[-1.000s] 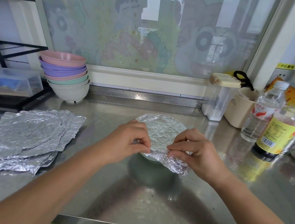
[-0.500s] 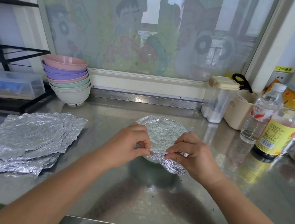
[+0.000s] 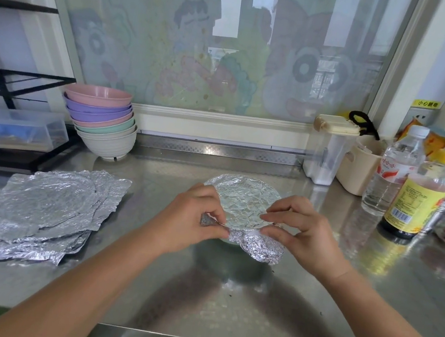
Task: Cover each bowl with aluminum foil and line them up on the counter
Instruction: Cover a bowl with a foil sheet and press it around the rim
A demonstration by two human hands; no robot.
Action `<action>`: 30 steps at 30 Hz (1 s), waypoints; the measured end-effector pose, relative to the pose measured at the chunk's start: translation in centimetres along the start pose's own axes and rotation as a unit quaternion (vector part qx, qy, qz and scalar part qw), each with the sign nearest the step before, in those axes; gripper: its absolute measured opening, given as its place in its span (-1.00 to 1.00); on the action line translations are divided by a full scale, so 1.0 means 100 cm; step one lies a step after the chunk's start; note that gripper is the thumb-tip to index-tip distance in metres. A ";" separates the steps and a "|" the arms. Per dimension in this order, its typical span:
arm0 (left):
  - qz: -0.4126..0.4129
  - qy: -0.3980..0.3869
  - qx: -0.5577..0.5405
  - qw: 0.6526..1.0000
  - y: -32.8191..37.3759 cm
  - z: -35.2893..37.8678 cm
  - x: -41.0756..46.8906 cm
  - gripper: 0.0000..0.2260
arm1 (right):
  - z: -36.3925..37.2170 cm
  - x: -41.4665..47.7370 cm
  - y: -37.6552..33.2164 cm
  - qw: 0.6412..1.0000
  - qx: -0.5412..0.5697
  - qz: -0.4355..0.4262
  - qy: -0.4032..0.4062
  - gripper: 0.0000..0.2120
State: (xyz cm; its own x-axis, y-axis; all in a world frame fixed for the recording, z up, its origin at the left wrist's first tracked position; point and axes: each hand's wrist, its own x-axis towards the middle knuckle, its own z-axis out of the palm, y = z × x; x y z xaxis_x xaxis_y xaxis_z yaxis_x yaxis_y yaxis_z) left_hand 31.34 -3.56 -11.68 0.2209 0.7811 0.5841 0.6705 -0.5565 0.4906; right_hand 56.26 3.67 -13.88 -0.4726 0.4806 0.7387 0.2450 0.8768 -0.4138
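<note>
Pinching near rim, left hand (image 3: 195,221) and right hand (image 3: 301,234) each grip crimped foil sheet (image 3: 242,201) between thumb and fingertips, likely to tuck it under rim and seal. Bowl (image 3: 225,242) beneath, mid-desk (image 3: 226,309), almost hidden. Spare foil sheets (image 3: 43,202) left of bowl; uncovered bowl stack (image 3: 103,123) behind-left, waiting.

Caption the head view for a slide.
Left hand and right hand pinch the foil-covered bowl at its near edge; stacked bowls and spare foil sheets sit left.
</note>
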 end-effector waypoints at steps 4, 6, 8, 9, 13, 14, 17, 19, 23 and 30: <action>0.039 -0.002 0.029 0.999 0.014 0.012 0.007 -0.77 | -0.010 0.004 0.008 0.999 -0.004 0.006 -0.045 -0.80; 0.052 -0.016 0.044 0.998 0.020 0.023 0.009 -0.84 | -0.008 0.004 0.008 0.998 -0.022 -0.011 -0.058 -0.80; 0.053 -0.017 0.051 0.997 0.021 0.027 0.010 -0.88 | -0.006 0.005 0.006 0.997 -0.034 -0.027 -0.059 -0.80; 0.052 -0.015 0.054 0.997 0.020 0.027 0.009 -0.89 | -0.005 0.005 0.005 0.997 -0.044 -0.039 -0.059 -0.80; 0.053 -0.020 0.072 0.996 0.016 0.022 0.007 -0.90 | 0.008 0.006 -0.002 0.991 -0.088 -0.080 -0.066 -0.79; 0.050 -0.028 0.073 0.996 0.015 0.020 0.007 -0.90 | 0.011 0.007 -0.004 0.991 -0.087 -0.078 -0.069 -0.79; 0.044 -0.057 0.070 0.995 0.011 0.015 0.009 -0.91 | 0.013 0.007 -0.007 0.990 -0.084 -0.074 -0.081 -0.79; 0.041 -0.076 0.059 0.995 0.009 0.009 0.012 -0.90 | 0.011 0.010 -0.009 0.989 -0.082 -0.077 -0.091 -0.73; 0.021 -0.100 0.017 0.995 0.008 -0.004 0.014 -0.91 | 0.009 0.020 -0.016 0.987 -0.083 -0.094 -0.100 -0.77; 0.041 -0.043 0.095 0.994 0.007 0.007 -0.008 -0.64 | 0.026 0.012 -0.018 0.989 -0.077 -0.091 -0.082 -0.85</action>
State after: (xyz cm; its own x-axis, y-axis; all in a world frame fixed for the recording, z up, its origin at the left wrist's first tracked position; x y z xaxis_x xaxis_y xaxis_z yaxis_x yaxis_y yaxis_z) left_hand 32.15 -4.42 -12.26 0.3353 0.7607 0.5558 0.7676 -0.5626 0.3070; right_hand 53.09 2.58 -13.61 -0.6487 0.3162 0.6922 0.2627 0.9467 -0.1862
